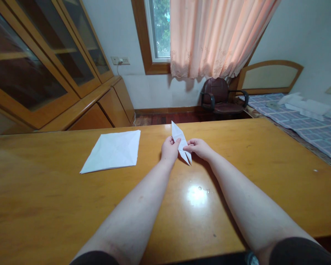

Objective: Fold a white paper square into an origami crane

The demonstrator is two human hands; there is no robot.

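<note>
I have my left hand (170, 149) and right hand (199, 148) pinching opposite sides of the folded paper (182, 140), its long axis slanting toward the table's (187, 224) far edge.

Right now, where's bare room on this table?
Bare tabletop: left of the flat white paper, between it and your left hand, and from your right hand toward the bed. Crowded: around the folded paper you hold.

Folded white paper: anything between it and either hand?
Nothing visible. The left hand and right hand both touch the folded paper directly; the flat white paper lies apart, off to the left.
</note>
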